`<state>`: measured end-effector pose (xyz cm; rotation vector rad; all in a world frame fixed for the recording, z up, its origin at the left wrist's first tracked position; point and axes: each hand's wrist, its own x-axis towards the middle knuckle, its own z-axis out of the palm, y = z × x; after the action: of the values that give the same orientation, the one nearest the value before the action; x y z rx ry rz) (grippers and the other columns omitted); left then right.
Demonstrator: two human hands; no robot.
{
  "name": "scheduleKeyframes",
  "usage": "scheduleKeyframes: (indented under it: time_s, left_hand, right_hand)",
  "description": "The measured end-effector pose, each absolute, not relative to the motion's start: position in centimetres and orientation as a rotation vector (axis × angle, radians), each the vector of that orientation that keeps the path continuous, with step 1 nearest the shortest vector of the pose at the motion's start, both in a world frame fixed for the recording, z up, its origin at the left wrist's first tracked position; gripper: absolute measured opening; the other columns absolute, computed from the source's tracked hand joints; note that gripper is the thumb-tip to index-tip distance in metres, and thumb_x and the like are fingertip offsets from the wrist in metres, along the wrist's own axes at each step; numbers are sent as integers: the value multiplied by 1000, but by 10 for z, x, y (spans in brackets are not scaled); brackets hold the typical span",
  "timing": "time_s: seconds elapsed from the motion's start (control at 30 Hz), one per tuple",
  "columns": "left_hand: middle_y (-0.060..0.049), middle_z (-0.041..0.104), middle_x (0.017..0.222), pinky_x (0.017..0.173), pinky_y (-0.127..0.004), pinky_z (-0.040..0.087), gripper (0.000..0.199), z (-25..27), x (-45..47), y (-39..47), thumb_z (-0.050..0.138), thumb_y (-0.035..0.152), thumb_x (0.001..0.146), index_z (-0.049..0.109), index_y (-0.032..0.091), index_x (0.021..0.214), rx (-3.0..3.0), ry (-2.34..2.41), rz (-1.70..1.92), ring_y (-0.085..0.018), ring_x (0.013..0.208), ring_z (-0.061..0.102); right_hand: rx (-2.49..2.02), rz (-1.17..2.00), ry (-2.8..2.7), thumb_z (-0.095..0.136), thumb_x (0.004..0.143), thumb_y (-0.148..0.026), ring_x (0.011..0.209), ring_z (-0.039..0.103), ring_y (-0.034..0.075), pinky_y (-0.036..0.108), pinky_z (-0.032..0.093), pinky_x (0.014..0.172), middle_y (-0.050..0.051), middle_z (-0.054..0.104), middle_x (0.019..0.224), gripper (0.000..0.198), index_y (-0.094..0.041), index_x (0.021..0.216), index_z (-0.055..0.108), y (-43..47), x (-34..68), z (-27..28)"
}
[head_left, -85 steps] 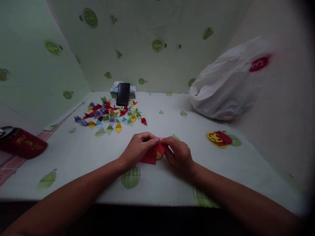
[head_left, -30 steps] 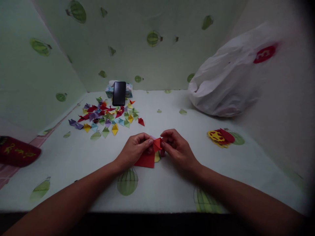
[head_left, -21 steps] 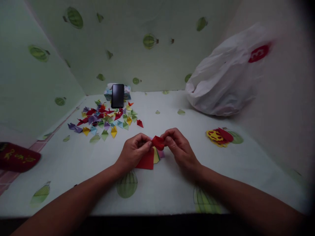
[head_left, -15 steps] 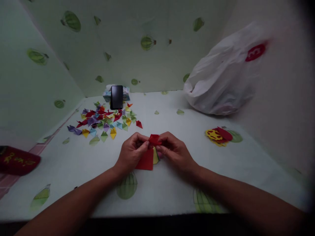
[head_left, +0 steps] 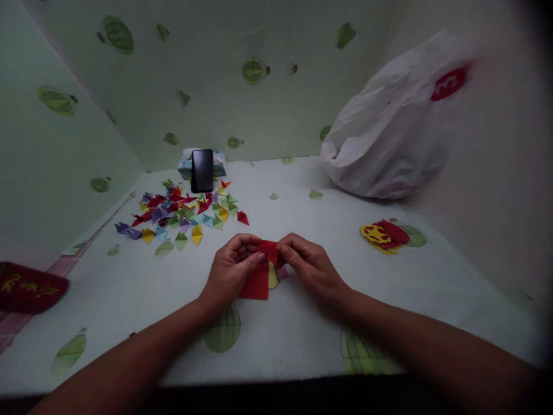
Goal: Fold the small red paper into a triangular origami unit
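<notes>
Small red paper piece point(head_left: 268, 251), centre of frame, just below mid-height, held between both hands above the table point(head_left: 298, 340). Left hand point(head_left: 235, 266): thumb over the near face, fingers curled behind, pinch closed on the piece's left side. Right hand point(head_left: 309, 268): thumb and forefinger nearly together, pinched at its right edge; the other fingers are curled, exact contact hidden.

Below the piece: red sheet point(head_left: 256, 282) lying flat, corner of a yellow sheet point(head_left: 272, 276) and a bit of purple paper point(head_left: 283, 271) showing to its right.

Handling, my read: next to no weight, thin, stiff along creases but soft across flat panels. Low slip risk; easily crushed, torn or mis-creased. Grip with fingertip pads at opposite edges, light pressure, keep off the middle. Layer count can't be told; too dark and small.

Left of centre: scatter of folded paper pieces point(head_left: 196, 234), phone point(head_left: 202, 171) behind them.
</notes>
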<state>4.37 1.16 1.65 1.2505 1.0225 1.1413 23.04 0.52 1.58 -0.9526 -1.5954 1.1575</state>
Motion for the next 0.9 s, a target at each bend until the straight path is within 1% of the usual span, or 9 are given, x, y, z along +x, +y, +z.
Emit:
scheduleKeyframes:
  time_s: [0.07,0.23,0.4,0.53,0.67,0.8,0.9]
  left_hand:
    - [-1,72,87,74,-26,56,23,17,43,11,79,27,77,67,19,94,1261,1023,1133,-14,79,68]
    - [-1,73,85,68,-25,55,17,16,42,12,77,28,78,68,18,89,1272,1026,1086,-14,75,67]
    - [-1,73,86,71,-23,53,15,16,42,11,77,29,81,70,17,86,1300,1000,1080,-12,78,66]
    - [-2,73,88,74,-23,53,14,15,40,10,77,30,82,71,18,86,1345,970,1086,-13,80,66]
    - [-3,74,88,72,-24,53,16,18,40,11,73,32,85,72,17,88,1386,1006,1066,-13,78,66]
    - [-4,75,89,74,-27,54,15,22,42,10,71,32,85,72,17,90,1434,1014,1050,-15,81,67]
    - [-3,75,89,74,-26,55,13,22,43,10,73,30,84,72,18,90,1417,1015,1051,-15,80,67]
  right_hand:
    - [-953,1215,-1565,51,99,-37,67,60,14,30,48,65,2,61,75,27,-18,83,62,5,231,18]
    - [-984,1221,-1546,58,95,-33,63,59,13,28,47,62,0,61,70,19,-19,82,61,6,230,19]
    - [-964,1194,-1512,61,90,-27,61,57,13,28,46,60,0,62,71,10,-19,85,60,5,229,17]
    - [-975,1129,-1502,63,87,-26,64,57,13,29,46,61,1,63,74,11,-19,80,58,5,228,14]
    - [-979,1157,-1479,65,86,-27,64,58,14,30,48,61,2,63,76,12,-19,80,58,5,228,12]
    - [-980,1160,-1482,66,86,-26,67,59,15,30,49,63,2,64,77,12,-19,80,59,4,228,12]
    - [-978,1135,-1501,65,87,-27,69,59,15,30,50,64,3,64,78,11,-19,81,60,4,228,11]
